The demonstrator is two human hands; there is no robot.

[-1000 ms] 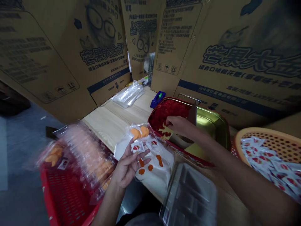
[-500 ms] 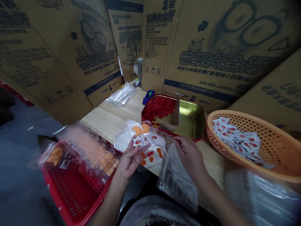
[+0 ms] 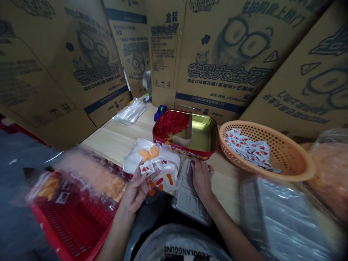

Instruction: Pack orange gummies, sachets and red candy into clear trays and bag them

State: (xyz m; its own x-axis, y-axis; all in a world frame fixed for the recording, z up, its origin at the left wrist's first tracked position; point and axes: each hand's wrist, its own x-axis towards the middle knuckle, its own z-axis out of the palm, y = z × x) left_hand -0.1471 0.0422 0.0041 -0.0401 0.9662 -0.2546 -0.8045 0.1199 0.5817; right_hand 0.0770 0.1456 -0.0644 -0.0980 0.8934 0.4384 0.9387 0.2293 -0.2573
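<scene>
My left hand (image 3: 134, 192) grips the near-left edge of a clear plastic tray (image 3: 174, 165), its thumb and fingers partly seen through the plastic. Inside lie two orange candy pieces (image 3: 149, 153), small white sachets with a red print (image 3: 147, 168) and several red and dark orange pieces (image 3: 160, 181). Under it, white sheet-like material (image 3: 130, 159) rests on the table. My right hand (image 3: 202, 177) has its fingers curled over the upper right edge of an unfilled clear plastic tray (image 3: 187, 203), close to my lap; its fingertips are partly hidden.
A red tin (image 3: 210, 154) with red pieces and a cardboard divider stands ahead. To its right is an orange basket (image 3: 296, 163) of sachets. A red crate (image 3: 54, 224) holds filled packs at left. Plastic trays (image 3: 288, 217) lie at right; cardboard boxes (image 3: 217, 72) wall the back.
The view has turned to the right, so the scene sits further left. My right hand has come down onto the unfilled tray's edge. My left hand still holds the filled tray.
</scene>
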